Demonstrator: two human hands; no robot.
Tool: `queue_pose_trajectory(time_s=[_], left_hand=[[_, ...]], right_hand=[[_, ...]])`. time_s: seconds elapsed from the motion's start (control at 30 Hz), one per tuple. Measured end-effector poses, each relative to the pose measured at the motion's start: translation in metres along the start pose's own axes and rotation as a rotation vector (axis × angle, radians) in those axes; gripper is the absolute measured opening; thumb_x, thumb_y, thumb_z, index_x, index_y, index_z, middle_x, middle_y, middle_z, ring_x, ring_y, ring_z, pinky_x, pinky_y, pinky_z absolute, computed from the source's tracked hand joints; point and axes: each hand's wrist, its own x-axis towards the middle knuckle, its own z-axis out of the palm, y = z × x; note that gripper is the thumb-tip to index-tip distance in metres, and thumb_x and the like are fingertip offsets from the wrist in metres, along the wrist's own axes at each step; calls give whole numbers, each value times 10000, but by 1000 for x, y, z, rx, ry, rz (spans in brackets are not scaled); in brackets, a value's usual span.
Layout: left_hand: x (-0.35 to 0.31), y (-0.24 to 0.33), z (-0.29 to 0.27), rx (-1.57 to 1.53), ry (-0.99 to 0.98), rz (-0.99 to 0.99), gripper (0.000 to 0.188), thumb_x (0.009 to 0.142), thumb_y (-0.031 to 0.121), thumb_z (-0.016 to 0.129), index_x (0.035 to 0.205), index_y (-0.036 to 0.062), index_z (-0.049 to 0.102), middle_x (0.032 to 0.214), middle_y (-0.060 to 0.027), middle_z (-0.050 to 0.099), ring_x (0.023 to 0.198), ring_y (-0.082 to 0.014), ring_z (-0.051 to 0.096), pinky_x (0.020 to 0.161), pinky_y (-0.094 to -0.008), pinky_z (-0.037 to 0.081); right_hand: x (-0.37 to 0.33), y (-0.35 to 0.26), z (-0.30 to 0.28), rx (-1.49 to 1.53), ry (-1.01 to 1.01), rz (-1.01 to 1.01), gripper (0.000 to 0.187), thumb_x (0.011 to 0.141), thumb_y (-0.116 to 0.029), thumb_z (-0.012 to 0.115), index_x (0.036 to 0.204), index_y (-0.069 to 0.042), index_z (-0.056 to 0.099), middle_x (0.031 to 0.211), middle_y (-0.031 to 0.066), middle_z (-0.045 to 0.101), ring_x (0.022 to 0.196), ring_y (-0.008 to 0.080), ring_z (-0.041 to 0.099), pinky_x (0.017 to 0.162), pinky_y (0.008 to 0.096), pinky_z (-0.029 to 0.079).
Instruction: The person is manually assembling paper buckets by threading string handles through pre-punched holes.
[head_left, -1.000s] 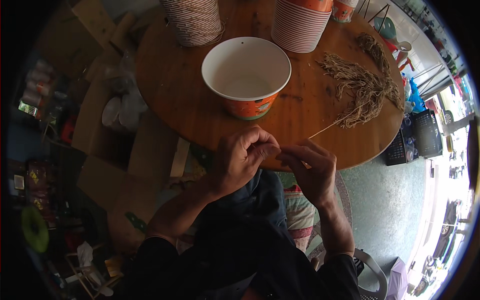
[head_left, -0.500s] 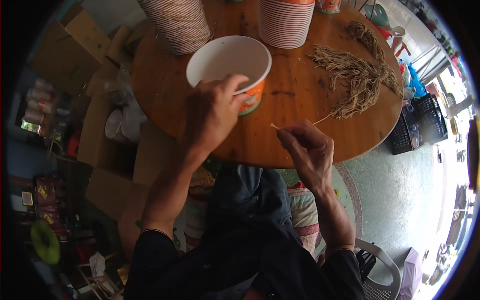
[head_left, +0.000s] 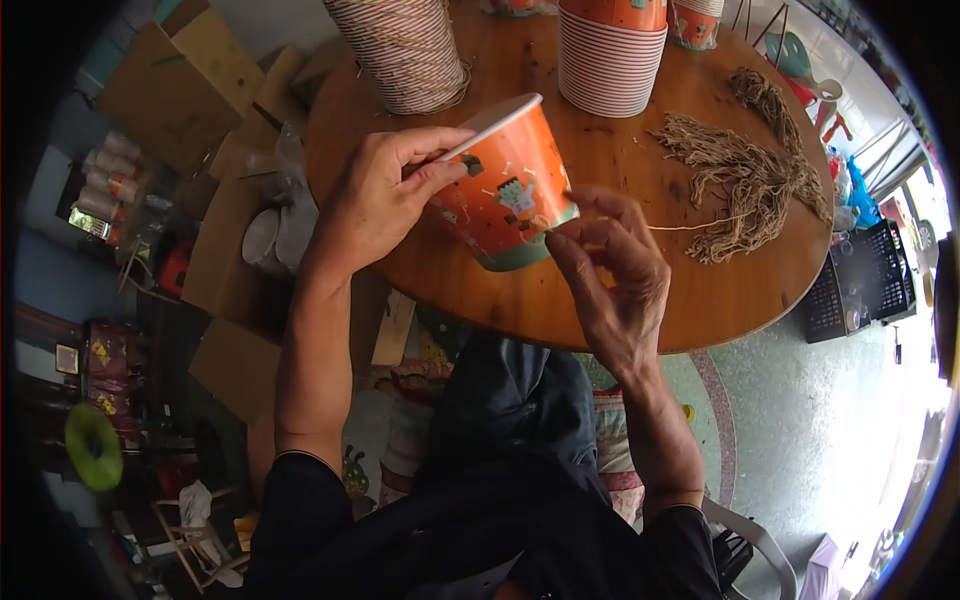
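Observation:
An orange paper bucket [head_left: 512,180] with a green base and cartoon print is tilted above the near side of the table. My left hand [head_left: 375,195] is closed on its white rim, thumb on the outer wall and fingers over the edge. My right hand [head_left: 615,270] pinches the end of a thin tan cord [head_left: 680,228] against or close beside the bucket's lower right side. The pinched tip is mostly hidden by the fingers. From that hand the cord runs right to a loose bundle of tan cords [head_left: 745,195] on the tabletop.
On the round wooden table [head_left: 480,310] stand a tall stack of white-rimmed buckets with cord [head_left: 400,50] and a stack of orange buckets [head_left: 612,60]. Open cardboard boxes [head_left: 235,240] stand left. A black crate [head_left: 860,280] sits right, beyond the table's edge.
My left hand has lifted the bucket off the table and tipped it, turning its printed side toward me. My right hand has brought the cord end to the bucket's side. The view has shifted slightly.

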Motion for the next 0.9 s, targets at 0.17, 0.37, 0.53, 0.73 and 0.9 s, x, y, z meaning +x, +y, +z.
queue_pose_trajectory(time_s=[0.17,0.37,0.53,0.73,0.9], left_hand=[[3,16,4,21,-87,21,269,998,26,684,1257,-41,709,960,-78,777,860,-68,669,742,-251,554],[8,25,5,64,-179,68,255,1027,61,656,1248,-57,703,973,-42,747,840,-62,650,766,-239,554],[14,26,-2,48,-256,30,272,1014,41,619,1256,-59,692,989,-33,738,842,-51,636,776,-238,536],[19,27,6,63,-217,68,247,1009,53,628,1213,-63,706,950,-34,738,822,-57,647,759,-238,538],[25,29,25,76,-166,78,214,994,72,658,1150,-58,725,897,-29,738,789,-55,651,738,-244,543]], right_hand=[[54,-5,-25,30,-249,-79,119,931,-73,751,959,42,746,1417,201,615,991,215,749,749,319,610],[86,23,-40,49,-377,-3,134,989,-90,710,989,43,725,1082,89,711,868,141,718,733,297,606],[88,39,-49,186,-351,107,118,1000,-81,698,1011,33,727,1076,60,706,881,109,704,755,258,619],[89,52,-56,274,-304,141,105,997,-74,693,994,27,724,1091,40,694,880,109,690,776,273,605],[89,59,-59,291,-294,152,101,998,-75,695,1001,22,722,1097,41,688,861,107,678,787,278,590]])
